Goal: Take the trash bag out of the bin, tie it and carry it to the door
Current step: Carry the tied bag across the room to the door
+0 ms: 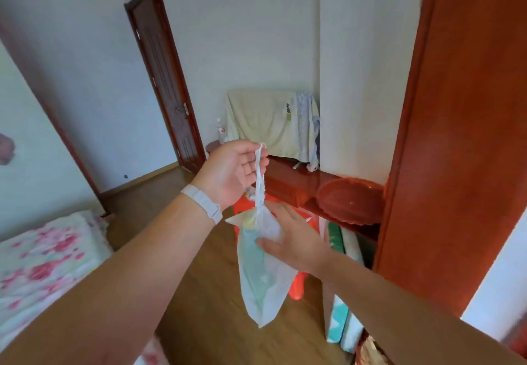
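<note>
A small white trash bag (263,282) hangs in mid-air in front of me, its neck twisted into a thin strip. My left hand (231,170), with a white band on the wrist, pinches the top of that strip between thumb and fingers. My right hand (293,239) lies against the bag's upper right side, fingers spread over it with the thumb in front. A dark wooden door (168,85) stands at the far left wall, with a handle at mid height. No bin is in view that I can tell apart from the red plastic behind the bag.
A red plastic stool or container (296,284) sits behind the bag. A low red-brown cabinet (288,176) carries a cloth-covered box (262,119) and a red basin (350,200). A tall wooden panel (456,136) rises at right. A floral bed (42,265) lies at left.
</note>
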The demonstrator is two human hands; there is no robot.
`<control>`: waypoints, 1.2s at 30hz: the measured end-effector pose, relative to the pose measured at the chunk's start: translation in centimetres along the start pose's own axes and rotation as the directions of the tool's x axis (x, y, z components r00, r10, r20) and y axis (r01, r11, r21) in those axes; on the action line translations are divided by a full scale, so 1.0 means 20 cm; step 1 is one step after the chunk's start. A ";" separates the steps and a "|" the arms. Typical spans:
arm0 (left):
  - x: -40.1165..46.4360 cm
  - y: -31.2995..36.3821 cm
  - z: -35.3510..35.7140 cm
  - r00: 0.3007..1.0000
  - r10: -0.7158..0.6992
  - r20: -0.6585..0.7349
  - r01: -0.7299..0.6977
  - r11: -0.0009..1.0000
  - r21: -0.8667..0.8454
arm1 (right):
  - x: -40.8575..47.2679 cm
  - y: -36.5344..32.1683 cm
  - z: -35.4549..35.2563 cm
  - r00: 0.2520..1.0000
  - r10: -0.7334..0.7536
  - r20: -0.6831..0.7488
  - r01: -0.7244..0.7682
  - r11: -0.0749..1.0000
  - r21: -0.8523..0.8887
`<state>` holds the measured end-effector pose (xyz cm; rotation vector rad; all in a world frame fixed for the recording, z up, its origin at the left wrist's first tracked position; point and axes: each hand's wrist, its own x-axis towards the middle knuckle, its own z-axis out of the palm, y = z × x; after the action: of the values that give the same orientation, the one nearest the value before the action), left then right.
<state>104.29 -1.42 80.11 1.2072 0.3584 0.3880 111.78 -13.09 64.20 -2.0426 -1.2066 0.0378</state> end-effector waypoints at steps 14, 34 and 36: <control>0.77 0.13 -0.39 0.993 0.012 -0.117 -0.020 0.998 -0.063 | 0.84 0.16 0.27 0.994 -0.063 0.090 0.050 0.989 0.137; 1.89 0.69 -1.50 0.986 0.103 -0.132 -0.108 0.994 -0.034 | 2.44 -0.06 0.95 0.988 -0.104 0.111 0.091 0.989 0.117; 1.98 0.73 -1.59 0.981 0.115 -0.155 -0.121 0.992 -0.032 | 2.57 -0.07 1.01 0.987 -0.126 0.098 0.113 0.985 0.131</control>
<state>122.83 47.99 81.53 1.1642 0.4097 0.5900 131.66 38.46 67.47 -1.8761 -1.3565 0.1619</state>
